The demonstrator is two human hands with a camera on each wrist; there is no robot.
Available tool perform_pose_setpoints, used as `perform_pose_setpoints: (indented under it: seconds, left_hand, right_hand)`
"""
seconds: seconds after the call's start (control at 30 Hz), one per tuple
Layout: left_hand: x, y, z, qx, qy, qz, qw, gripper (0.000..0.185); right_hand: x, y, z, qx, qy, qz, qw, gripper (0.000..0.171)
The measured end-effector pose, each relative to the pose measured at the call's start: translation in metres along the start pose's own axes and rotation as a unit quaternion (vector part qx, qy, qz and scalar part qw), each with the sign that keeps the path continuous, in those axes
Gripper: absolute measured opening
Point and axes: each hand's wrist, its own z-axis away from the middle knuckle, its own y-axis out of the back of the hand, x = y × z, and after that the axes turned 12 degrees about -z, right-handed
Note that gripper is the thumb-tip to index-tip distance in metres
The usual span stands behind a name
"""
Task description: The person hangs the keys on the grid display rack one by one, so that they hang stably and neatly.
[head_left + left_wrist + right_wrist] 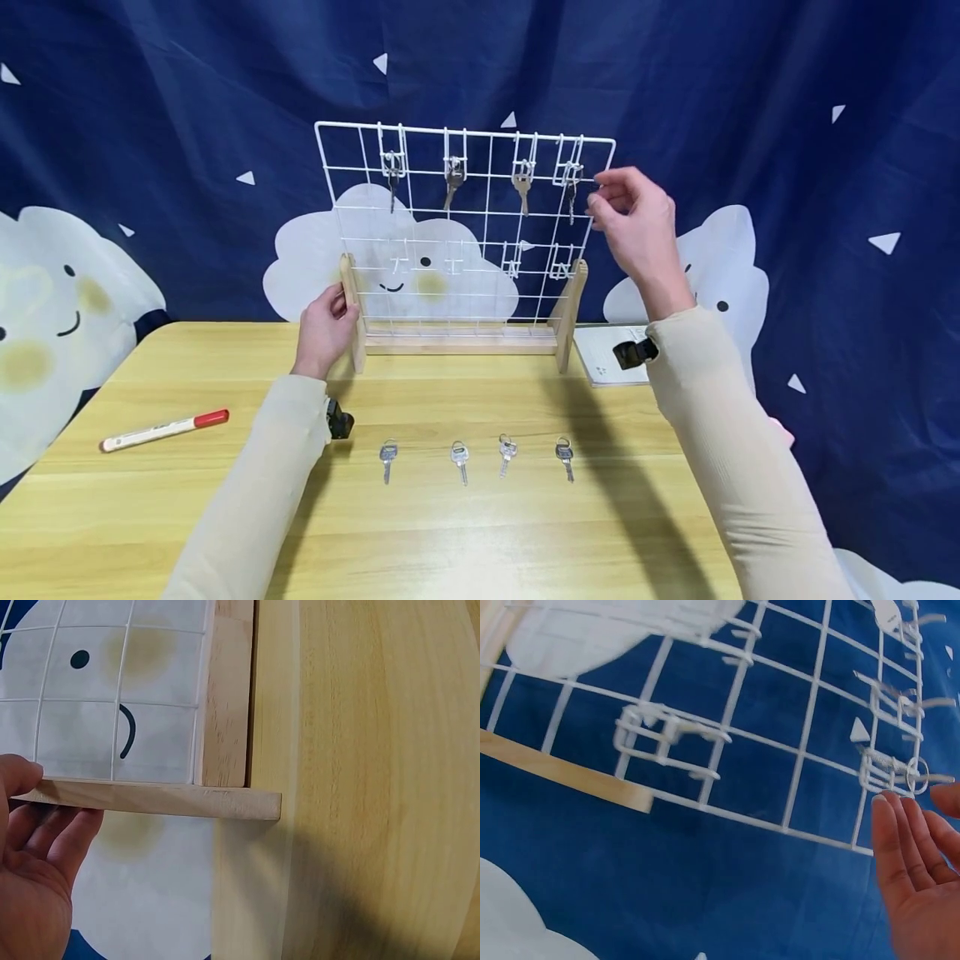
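Fingers of the right hand (637, 221) hang loose by the rack's (465, 225) top-right hooked key (572, 193) — left hand (324, 327) grips the wooden post; keep that brace firm, seat the ring fully.

Head view bright and even. Light falls from above and in front: glare patch on the pale yellow wooden bench (465, 550) near the bottom edge, soft arm shadows running back toward the white wire grid rack (465, 221). Slight wide-angle bowing at the edges. Left wrist view sharp, with a dark shadow low on the wood. Right wrist view motion-blurred; grid wires smeared.
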Motion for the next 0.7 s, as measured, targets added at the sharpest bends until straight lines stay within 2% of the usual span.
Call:
perform_pose_setpoints:
  seconds: [0.43,0.7]
  left_hand:
    - [0.0,0.0,0.001,0.002,0.003,-0.006,1.0,0.047]
    - [0.0,0.003,0.001,-0.016,0.002,-0.023,0.9996,0.047]
  right_hand:
    - [0.042,-0.008,0.054,-0.092,-0.034,0.044,0.994,0.017]
    - [0.06,-0.015,0.079,-0.14,-0.04,0.055,0.988,0.016]
